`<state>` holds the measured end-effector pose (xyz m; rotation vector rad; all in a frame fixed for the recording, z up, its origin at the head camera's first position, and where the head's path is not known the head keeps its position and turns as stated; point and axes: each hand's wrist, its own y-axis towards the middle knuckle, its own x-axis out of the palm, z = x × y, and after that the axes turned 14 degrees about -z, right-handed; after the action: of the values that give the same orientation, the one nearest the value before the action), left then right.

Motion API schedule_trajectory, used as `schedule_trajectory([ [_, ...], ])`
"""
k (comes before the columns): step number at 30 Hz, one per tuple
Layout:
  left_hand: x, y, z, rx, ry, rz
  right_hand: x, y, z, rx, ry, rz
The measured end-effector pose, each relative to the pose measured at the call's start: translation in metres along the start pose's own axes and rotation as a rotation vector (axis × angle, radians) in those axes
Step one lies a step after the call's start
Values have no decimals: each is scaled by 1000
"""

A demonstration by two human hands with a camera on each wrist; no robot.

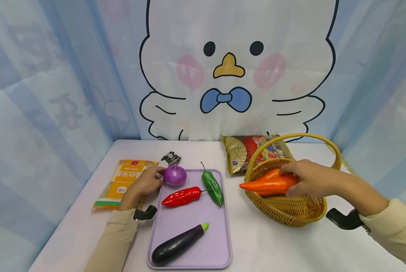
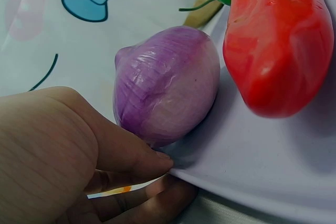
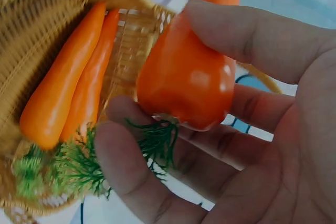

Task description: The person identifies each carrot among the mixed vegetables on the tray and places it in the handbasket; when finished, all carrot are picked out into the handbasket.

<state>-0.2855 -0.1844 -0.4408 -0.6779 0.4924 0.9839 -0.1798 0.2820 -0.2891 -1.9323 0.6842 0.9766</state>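
My right hand [image 1: 306,175] holds a carrot [image 3: 189,87] over the wicker basket [image 1: 281,215], with thumb and fingers about its thick, leafy end. Two more carrots [image 3: 68,82] with green tops lie in the basket in the right wrist view. At the far left corner of the lilac tray [image 1: 196,241], my left hand [image 1: 146,183] pinches the rim, one finger above and others below it. A purple onion [image 1: 175,175] sits on the tray beside those fingers. A red pepper [image 1: 181,197], a green pepper [image 1: 212,188] and an eggplant [image 1: 179,244] also lie on the tray.
A yellow food bag [image 1: 121,183] lies left of the tray, partly behind my left arm. Behind the onion is a small black packet [image 1: 171,158]. A red and gold bag [image 1: 237,155] lies behind the basket, whose arched handle [image 1: 305,135] stands up. Printed curtains enclose the table.
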Motion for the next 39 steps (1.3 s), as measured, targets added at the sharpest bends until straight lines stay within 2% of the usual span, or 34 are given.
schedule_trajectory([
  [7,0,2,-2,1,8,-1,-4,-7,17,68,-10,-55],
  [14,0,3,-3,-7,9,-1,0,-8,20,177,90,-137],
  [24,1,3,-2,-11,24,2,11,9,25,268,136,-209],
  [31,2,3,-1,-20,3,1,23,22,28,326,164,-256],
  [39,1,1,-1,-4,1,-2,37,34,37,313,160,-263],
])
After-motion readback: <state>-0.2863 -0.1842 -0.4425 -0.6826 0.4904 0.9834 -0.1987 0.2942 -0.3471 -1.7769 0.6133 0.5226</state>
